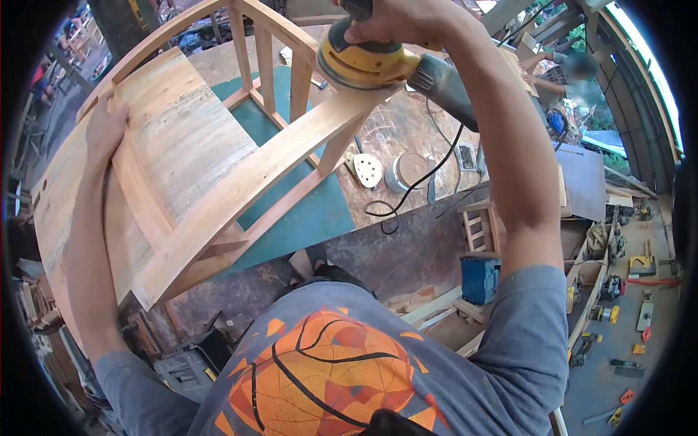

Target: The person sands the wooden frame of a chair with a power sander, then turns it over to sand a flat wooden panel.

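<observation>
A wooden frame (269, 149) with slats and a wide panel (185, 123) lies tilted on a workbench, partly over a green sheet (313, 211). At the panel's far left edge, my left hand (107, 127) grips a wooden rail of the frame. My right hand (389, 25) is closed on the top of a yellow and black sander (363, 62), whose pad rests at the upper end of the frame's long rail. A grey dust canister and a black cable extend from the sander.
On the bench (378, 192) lie a perforated sanding disc (368, 169) and a round tin (411, 171). A blue box (480, 280) stands on the floor at the right, near trays of tools. Another person's arms (545, 76) show at the upper right.
</observation>
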Tool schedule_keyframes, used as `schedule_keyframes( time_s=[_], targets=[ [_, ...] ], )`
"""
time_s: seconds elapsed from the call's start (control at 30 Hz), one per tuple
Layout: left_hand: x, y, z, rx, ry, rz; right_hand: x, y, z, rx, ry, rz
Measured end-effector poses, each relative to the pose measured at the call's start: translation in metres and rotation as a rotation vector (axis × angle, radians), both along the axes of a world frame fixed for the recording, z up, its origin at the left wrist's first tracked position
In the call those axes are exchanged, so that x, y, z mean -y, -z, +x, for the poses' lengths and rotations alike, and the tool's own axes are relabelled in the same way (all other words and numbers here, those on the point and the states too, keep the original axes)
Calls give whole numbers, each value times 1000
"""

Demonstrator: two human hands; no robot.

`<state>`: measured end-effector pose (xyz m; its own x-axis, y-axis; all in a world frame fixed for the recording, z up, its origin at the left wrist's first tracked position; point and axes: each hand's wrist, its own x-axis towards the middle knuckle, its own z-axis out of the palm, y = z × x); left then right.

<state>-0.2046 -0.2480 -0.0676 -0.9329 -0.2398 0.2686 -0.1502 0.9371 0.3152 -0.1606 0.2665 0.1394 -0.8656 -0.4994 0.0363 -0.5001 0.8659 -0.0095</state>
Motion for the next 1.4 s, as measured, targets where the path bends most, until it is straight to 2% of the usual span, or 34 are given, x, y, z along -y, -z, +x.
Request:
schedule_keyframes(
  time_s=[0.13, 0.33, 0.4, 0.53, 0.6, 0.73, 0.77, 0.87, 1.1, 1.23, 1.4],
  targets=[
    [-12, -7, 5, 30, -17, -8, -3, 6, 3, -64, -107, 18],
    [-5, -1, 1, -20, 12, -50, -8, 6, 0, -5, 60, 68],
    [-7, 0, 2, -34, 7, -46, -19, 1, 13, 13, 9, 77],
    [-15, -7, 4, 7, -9, -58, -36, 8, 16, 41, 193, 104],
    [-14, -8, 2, 27, -17, -68, -62, 24, 0, -68, 121, -33],
    [-5, 0, -2, -14, 31, -85, -61, 18, 15, -52, 135, 58],
    [-4, 2, -4, -26, 43, -96, -65, 23, 20, -125, -2, 68],
    [5, 8, -10, -34, 69, -90, -48, 24, 42, -100, -19, 28],
    [2, 3, -3, -26, 119, -29, -39, 12, 58, -14, -22, 110],
    [5, 8, -8, -45, 146, -37, -27, 15, 55, -34, -130, 74],
    [4, 4, -8, -34, 123, -30, -24, 17, 43, -56, -152, 38]
  ],
)
